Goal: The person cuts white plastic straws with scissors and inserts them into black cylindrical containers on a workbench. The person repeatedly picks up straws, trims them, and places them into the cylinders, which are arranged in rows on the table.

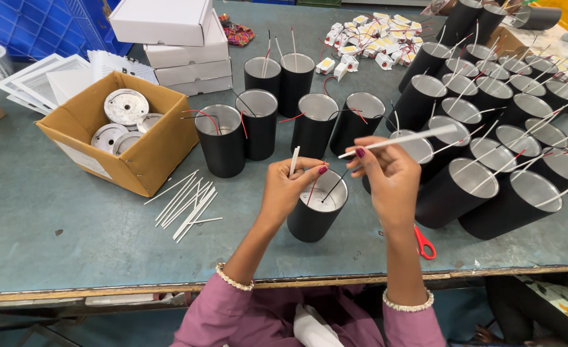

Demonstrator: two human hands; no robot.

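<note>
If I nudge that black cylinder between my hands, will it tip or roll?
The black cylinder stands upright on a flat base, so it probably slides before tipping. It looks hollow, likely light. Others like it lie tilted on their sides, so once over it would likely roll.

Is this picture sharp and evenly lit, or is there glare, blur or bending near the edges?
In the head view the light is soft and even, with faint shadows under the black can and both hands, left hand and right hand. The cans' silvery insides shine a little. The middle is sharp. The table edge bows, which shows wide-lens bending, and the far cans lean outward.
</note>
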